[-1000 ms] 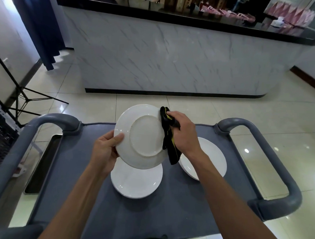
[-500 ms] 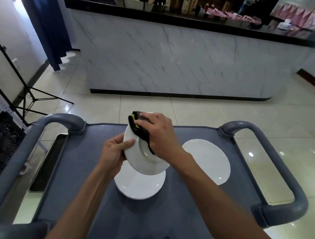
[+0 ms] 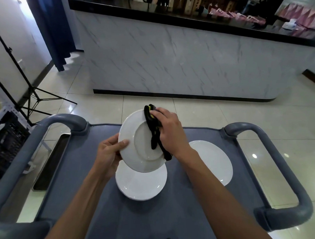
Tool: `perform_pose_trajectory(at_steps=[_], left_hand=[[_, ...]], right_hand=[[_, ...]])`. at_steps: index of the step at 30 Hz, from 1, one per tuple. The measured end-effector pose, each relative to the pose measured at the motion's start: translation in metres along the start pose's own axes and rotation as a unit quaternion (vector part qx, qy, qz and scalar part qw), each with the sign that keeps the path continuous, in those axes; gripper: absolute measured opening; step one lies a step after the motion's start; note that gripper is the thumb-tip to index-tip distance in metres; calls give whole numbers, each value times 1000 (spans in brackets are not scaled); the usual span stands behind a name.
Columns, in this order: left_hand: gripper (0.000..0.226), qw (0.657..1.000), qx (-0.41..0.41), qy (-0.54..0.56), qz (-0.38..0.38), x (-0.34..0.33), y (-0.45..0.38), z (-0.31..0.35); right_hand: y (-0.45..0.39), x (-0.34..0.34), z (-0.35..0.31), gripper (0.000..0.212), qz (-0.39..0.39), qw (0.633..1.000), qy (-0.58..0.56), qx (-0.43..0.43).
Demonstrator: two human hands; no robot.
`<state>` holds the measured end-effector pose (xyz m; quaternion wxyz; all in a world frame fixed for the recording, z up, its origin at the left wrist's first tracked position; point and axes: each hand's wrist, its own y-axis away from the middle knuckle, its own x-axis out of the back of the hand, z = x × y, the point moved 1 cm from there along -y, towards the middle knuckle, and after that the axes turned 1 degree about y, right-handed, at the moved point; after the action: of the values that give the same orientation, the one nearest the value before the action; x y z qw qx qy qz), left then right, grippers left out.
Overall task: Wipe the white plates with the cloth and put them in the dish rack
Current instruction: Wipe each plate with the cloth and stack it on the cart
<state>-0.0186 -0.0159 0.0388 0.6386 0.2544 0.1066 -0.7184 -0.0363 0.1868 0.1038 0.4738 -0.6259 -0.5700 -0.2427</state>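
Plate stack (image 3: pixel 141 185) on the cart (image 3: pixel 175 219), below the plate (image 3: pixel 134 141) I hold. Single plate (image 3: pixel 216 161) lies to its right. Counter (image 3: pixel 174 56) stands beyond the cart.

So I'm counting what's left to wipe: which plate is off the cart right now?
The tilted plate, underside showing: the left hand grips its rim and the right hand presses the cloth on it. The other plates lie flat on the cart.

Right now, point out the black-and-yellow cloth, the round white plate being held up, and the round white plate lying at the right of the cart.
Black-and-yellow cloth (image 3: pixel 155 135): head view, its dangling middle.
Held round white plate (image 3: pixel 133 154): head view, lower rim of its underside.
Right round white plate (image 3: pixel 214 163): head view, its bare centre.
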Motion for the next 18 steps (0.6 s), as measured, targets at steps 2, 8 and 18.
perform_pose_trajectory(at_steps=[2, 8, 18], left_hand=[[27, 1000, -1, 8, 4, -1, -1, 0], [24, 998, 9, 53, 42, -4, -6, 0], [31, 991, -8, 90, 99, -33, -18, -7]], right_hand=[[2, 1, 6, 60, -6, 1000, -4, -16], [12, 2, 22, 57, 18, 998, -31, -48], [55, -8, 16, 52, 69, 996, -51, -3]])
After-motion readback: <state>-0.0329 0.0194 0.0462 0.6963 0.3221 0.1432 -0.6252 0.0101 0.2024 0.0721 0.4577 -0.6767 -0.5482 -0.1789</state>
